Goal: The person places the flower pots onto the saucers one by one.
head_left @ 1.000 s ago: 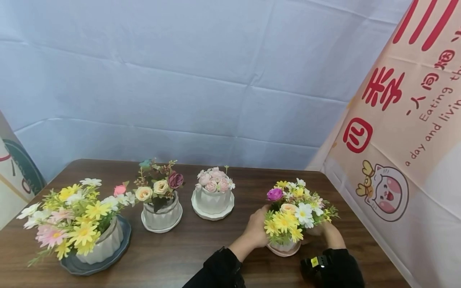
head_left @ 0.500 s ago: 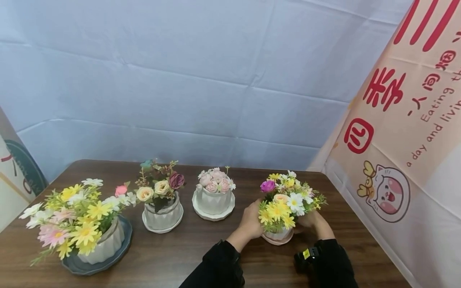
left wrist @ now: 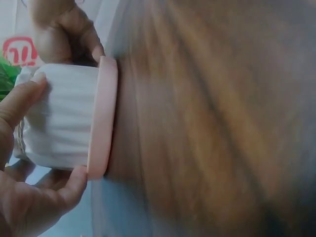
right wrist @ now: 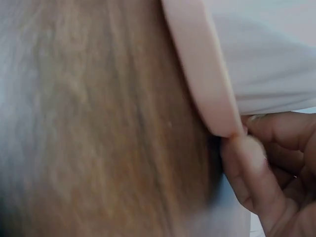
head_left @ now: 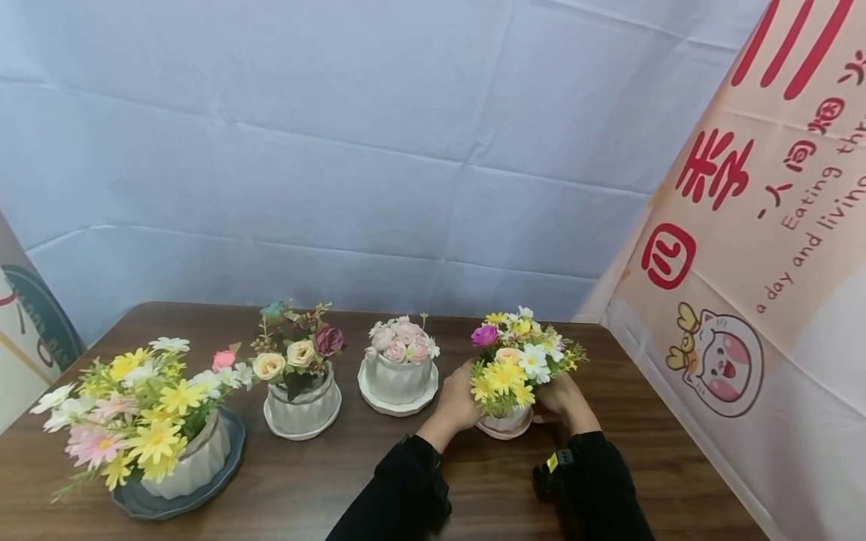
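At the right of the head view, a white flowerpot (left wrist: 66, 116) full of yellow, white, peach and purple flowers (head_left: 517, 368) stands on a pink saucer (left wrist: 102, 123). My left hand (head_left: 460, 402) grips the pot from the left. In the left wrist view its thumb lies on the pot's side near the rim, and another fingertip meets the saucer's edge. From the other side, my right hand (right wrist: 276, 173) pinches the saucer's edge, its fingers close by the pot's foot. Flowers hide part of both hands in the head view.
Left of the hands stand a pot of pink roses (head_left: 399, 379) on a white saucer, a pot of cream and dark red roses (head_left: 304, 409), and a larger daisy pot (head_left: 196, 462) on a blue-grey plate (head_left: 233, 451). A pale cloth (head_left: 338, 150) hangs behind the brown table (head_left: 325, 496).
Both hands have shifted left and slightly toward the back of the table, and the flowerpot and pink saucer have travelled with them. The other pots stay in place.
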The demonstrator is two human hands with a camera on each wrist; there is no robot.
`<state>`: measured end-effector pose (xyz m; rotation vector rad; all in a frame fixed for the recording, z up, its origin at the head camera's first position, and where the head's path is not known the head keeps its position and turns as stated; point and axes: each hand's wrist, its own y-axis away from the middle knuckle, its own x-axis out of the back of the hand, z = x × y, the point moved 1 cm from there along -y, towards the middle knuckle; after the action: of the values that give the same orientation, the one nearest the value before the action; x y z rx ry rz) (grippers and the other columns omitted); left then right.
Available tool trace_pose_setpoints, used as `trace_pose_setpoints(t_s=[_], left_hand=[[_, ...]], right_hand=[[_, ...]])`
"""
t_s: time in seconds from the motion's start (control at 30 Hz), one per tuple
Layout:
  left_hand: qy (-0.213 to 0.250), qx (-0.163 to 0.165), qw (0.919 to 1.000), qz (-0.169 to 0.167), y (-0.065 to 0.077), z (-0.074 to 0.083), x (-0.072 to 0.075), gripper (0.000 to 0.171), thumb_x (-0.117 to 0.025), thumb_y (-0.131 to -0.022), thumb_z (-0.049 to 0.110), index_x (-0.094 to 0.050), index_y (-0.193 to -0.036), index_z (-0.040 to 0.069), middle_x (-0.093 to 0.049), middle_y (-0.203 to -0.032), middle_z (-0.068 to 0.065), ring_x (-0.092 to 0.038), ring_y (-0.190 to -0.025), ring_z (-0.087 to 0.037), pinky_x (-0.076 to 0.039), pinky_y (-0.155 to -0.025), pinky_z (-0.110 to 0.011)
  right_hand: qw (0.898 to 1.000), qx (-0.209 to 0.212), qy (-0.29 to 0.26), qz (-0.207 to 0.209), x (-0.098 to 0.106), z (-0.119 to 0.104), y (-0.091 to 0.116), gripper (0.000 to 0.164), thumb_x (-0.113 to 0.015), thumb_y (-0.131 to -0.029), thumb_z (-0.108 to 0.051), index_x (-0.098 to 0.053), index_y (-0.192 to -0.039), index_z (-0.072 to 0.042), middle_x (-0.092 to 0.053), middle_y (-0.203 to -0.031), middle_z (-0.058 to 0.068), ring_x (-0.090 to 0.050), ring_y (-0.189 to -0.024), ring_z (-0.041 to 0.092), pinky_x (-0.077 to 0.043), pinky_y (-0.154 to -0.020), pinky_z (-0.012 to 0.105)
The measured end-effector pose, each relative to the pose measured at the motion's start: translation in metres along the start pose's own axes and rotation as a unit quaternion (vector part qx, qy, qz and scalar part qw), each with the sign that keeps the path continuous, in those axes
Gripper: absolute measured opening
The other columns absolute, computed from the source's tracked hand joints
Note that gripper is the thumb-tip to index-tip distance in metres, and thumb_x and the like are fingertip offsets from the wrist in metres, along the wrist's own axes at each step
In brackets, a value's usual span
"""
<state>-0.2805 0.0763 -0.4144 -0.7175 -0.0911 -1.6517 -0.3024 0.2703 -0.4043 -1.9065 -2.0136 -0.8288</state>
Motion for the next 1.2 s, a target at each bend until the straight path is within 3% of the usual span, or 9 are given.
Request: trace_pose_setpoints(t_s=[0.17,0.37,0.53,0.8,1.0,1.2], left_hand=[[-0.005,-0.008,0.9999,0.014,-0.004,-0.007,0.004,0.043,-0.065,-0.081,0.022,-0.054,-0.115,-0.003,-0.062,-0.102,-0.016,-0.059,-0.099,-0.033,-0.046,-0.086,-0.041],[0.019,-0.017,0.9993,0.027,-0.006,-0.013,0.007,0.057,-0.076,-0.071,0.021,-0.052,-0.117,-0.003,-0.061,-0.106,-0.017,-0.058,-0.101,-0.034,-0.046,-0.087,-0.042],[0.026,-0.002,0.9991,0.035,-0.008,-0.014,0.008,0.058,-0.077,-0.071,0.023,-0.053,-0.117,-0.002,-0.062,-0.107,-0.017,-0.058,-0.101,-0.034,-0.046,-0.088,-0.042],[0.029,0.015,0.9978,0.058,-0.010,-0.017,0.010,0.066,-0.085,-0.063,0.022,-0.052,-0.115,-0.003,-0.061,-0.103,-0.017,-0.057,-0.100,-0.035,-0.044,-0.089,-0.044],[0.019,0.039,0.9963,0.075,-0.013,-0.016,0.006,0.073,-0.085,-0.064,0.022,-0.049,-0.122,-0.004,-0.059,-0.108,-0.018,-0.055,-0.102,-0.034,-0.044,-0.090,-0.042],[-0.004,0.034,0.9933,0.110,-0.017,-0.015,-0.001,0.068,-0.082,-0.068,0.024,-0.050,-0.122,-0.005,-0.060,-0.108,-0.018,-0.056,-0.101,-0.034,-0.045,-0.087,-0.042]], right_hand=[[0.999,-0.028,-0.013,0.015,-0.006,-0.001,-0.003,0.034,-0.041,-0.088,0.008,-0.051,-0.120,0.014,-0.052,-0.103,0.031,-0.062,-0.065,0.028,-0.054,-0.055,0.036],[0.999,-0.009,-0.010,0.031,-0.012,0.001,-0.009,0.034,-0.044,-0.088,0.011,-0.050,-0.120,0.018,-0.041,-0.124,0.039,-0.063,-0.070,0.029,-0.055,-0.056,0.035],[0.999,-0.004,-0.043,0.026,-0.014,0.002,-0.011,0.036,-0.046,-0.088,0.011,-0.046,-0.123,0.020,-0.034,-0.132,0.039,-0.063,-0.070,0.029,-0.055,-0.057,0.036],[0.995,0.010,-0.094,0.021,-0.020,-0.002,-0.009,0.044,-0.053,-0.084,0.010,-0.039,-0.124,0.024,-0.038,-0.124,0.043,-0.064,-0.074,0.028,-0.055,-0.062,0.036],[0.993,0.000,-0.091,0.072,-0.025,-0.004,-0.011,0.035,-0.054,-0.088,0.005,-0.048,-0.119,0.021,-0.047,-0.117,0.039,-0.064,-0.069,0.022,-0.055,-0.062,0.032],[0.992,-0.025,-0.067,0.104,-0.026,-0.006,-0.016,0.037,-0.056,-0.087,0.001,-0.052,-0.121,0.015,-0.047,-0.119,0.037,-0.064,-0.058,0.018,-0.055,-0.056,0.030]])
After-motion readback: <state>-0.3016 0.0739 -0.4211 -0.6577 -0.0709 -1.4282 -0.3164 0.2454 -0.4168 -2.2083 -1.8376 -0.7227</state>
